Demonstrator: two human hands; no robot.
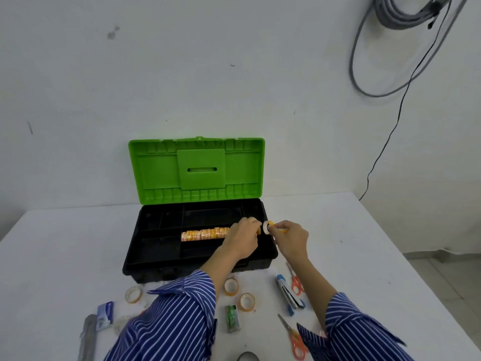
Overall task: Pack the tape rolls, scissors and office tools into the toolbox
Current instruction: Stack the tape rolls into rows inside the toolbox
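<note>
A black toolbox [135, 252] with an upright green lid [199, 170] stands open on the white table. A row of small orange tape rolls [204, 234] lies in its middle tray compartment. My left hand [243, 237] grips the right end of that row. My right hand [289, 237] pinches one small tape roll [268, 227] over the box's right rim, close to the row's end. In front of the box lie three clear tape rolls [231, 286] [247, 302] [133, 294], two orange-handled scissors [295, 281] [294, 340] and a blue stapler [289, 295].
A green packet [232, 318], a blue staple box [105, 316] and a grey cutter [88, 337] lie near the table's front edge. Grey and black cables [390, 82] hang on the wall at the right. The table's right edge drops to a tiled floor.
</note>
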